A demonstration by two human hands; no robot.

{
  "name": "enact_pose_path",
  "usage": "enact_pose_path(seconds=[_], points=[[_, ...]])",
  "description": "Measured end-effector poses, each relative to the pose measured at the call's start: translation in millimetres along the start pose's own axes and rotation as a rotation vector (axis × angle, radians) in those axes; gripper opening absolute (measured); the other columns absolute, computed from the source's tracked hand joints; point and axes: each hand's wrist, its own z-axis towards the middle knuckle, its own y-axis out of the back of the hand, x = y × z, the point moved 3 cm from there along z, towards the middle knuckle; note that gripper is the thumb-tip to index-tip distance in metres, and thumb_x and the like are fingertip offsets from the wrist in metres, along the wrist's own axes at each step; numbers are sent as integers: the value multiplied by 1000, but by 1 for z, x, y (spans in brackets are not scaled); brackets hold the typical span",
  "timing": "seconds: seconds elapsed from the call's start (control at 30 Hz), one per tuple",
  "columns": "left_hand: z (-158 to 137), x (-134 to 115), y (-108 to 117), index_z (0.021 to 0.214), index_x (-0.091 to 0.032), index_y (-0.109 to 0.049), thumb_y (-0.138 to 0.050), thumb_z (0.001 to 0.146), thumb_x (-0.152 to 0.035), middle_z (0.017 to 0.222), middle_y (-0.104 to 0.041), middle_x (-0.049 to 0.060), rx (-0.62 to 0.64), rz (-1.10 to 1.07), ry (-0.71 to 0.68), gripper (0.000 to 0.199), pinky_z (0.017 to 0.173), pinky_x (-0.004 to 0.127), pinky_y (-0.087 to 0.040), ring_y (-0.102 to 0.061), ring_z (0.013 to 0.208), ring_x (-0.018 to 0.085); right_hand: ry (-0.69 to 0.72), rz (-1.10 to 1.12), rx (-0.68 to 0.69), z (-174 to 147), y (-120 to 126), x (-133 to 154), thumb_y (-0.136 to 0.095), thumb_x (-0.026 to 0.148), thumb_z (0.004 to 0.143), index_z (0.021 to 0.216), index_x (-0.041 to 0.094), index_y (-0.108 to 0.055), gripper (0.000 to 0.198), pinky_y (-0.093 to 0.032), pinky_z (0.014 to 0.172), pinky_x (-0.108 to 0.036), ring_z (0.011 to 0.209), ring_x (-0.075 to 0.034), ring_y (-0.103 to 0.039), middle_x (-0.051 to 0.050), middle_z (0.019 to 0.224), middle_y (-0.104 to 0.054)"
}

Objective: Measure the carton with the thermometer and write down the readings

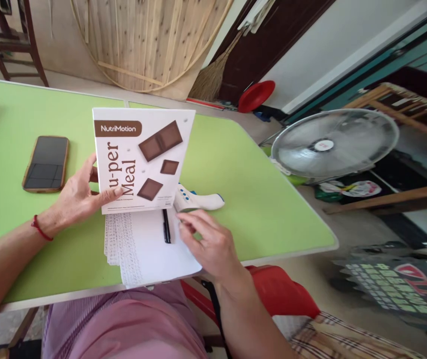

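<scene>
In the head view, the person's left hand (81, 192) holds a white rectangular NutriMotion package (142, 162) printed with brown chocolate pieces, its thumb on the front face and its other fingers at the left side and behind. A thin red cord bracelet (41, 229) circles that wrist. The package is tilted up over the middle of a light green surface (281, 214) with pale edging, its printed face toward the person.

The right hand (209, 239) is near the package's lower right corner, fingers curled and the gap between thumb and forefinger narrow; whether it pinches anything cannot be told. Just beyond it lies a white curved handheld device (213, 201) with blue buttons, partly hidden by the package. A slim black pen (166, 227) rests on a fanned stack of white paper sheets (146, 254) bearing rows of small writing, which reaches the surface's near edge.

Left of the package, nearer the far edge, lies a dark-screened phone (46, 164) in a brown case. Past the right edge stands a round silver-grey fan (333, 142); beyond the far edge, a large round wooden board (153, 45) stands upright beside a straw broom (213, 67).
</scene>
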Motion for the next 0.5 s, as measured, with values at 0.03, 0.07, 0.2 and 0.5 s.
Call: enact_pose_path(seconds=[0.03, 0.07, 0.2, 0.5], points=[[0, -1, -1, 135, -23, -49, -71, 81, -64, 122, -71, 10, 13, 4, 0, 71, 88, 45, -59, -69, 108, 32, -18, -24, -37, 2, 3, -9, -52, 13, 91, 108, 22, -71, 27, -60, 70, -32, 77, -20, -70, -7, 93, -71], [-1, -3, -1, 135, -22, -48, -70, 81, -64, 123, -71, 10, 23, 13, -6, 72, 86, 45, -59, -69, 108, 33, -42, -72, -56, 4, 5, -20, -52, 10, 88, 111, 22, -71, 32, -60, 75, -35, 83, -22, -70, -8, 96, -71], [-1, -6, -3, 136, -22, -47, -66, 83, -64, 128, -69, 12, 52, 48, -46, 70, 88, 46, -59, -67, 112, 33, -99, -330, 108, 16, 1, -59, -52, 6, 75, 133, 19, -61, 60, -52, 97, -55, 116, -36, -61, -17, 124, -64], [-1, -1, -6, 134, -22, -49, -59, 91, -58, 134, -65, 12, 135, -20, -72, 57, 95, 44, -57, -66, 116, 31, -276, -216, 77, 25, 9, -69, -60, 23, 72, 113, 20, -65, 42, -56, 75, -46, 87, -31, -67, -12, 97, -71]])
